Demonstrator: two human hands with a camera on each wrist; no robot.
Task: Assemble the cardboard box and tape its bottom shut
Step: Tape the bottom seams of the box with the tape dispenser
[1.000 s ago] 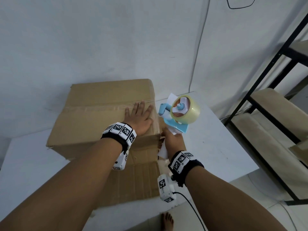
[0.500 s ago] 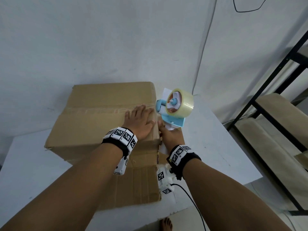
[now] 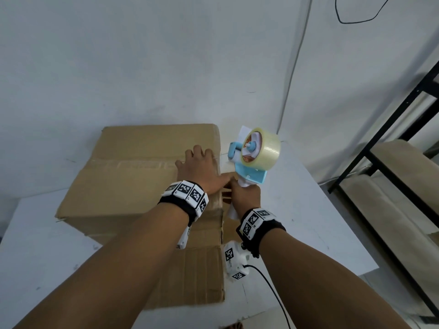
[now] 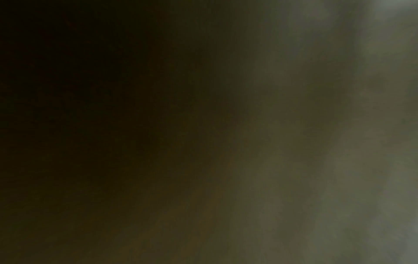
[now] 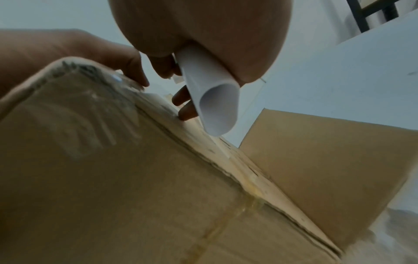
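A brown cardboard box [image 3: 133, 176] stands on the white table [image 3: 308, 210], its closed flaps facing up with a seam across the middle. My left hand [image 3: 199, 169] lies flat on the box top near the right edge, fingers straight, pressing the flaps down. My right hand [image 3: 244, 195] grips the white handle [image 5: 212, 100] of a blue tape dispenser [image 3: 249, 172] carrying a roll of clear tape [image 3: 263, 148], held just off the box's right edge [image 5: 203, 146]. The left wrist view is dark and blurred.
A loose cardboard flap [image 3: 197, 276] lies flat on the table in front of the box. A black metal shelf frame [image 3: 380, 143] with beige boards stands at the right. A white wall [image 3: 166, 55] rises close behind the box. A cable [image 3: 270, 286] trails from my right wrist.
The tape dispenser has moved a little away from me along the box's right edge. My left hand has slid slightly forward on the box top, still pressing flat.
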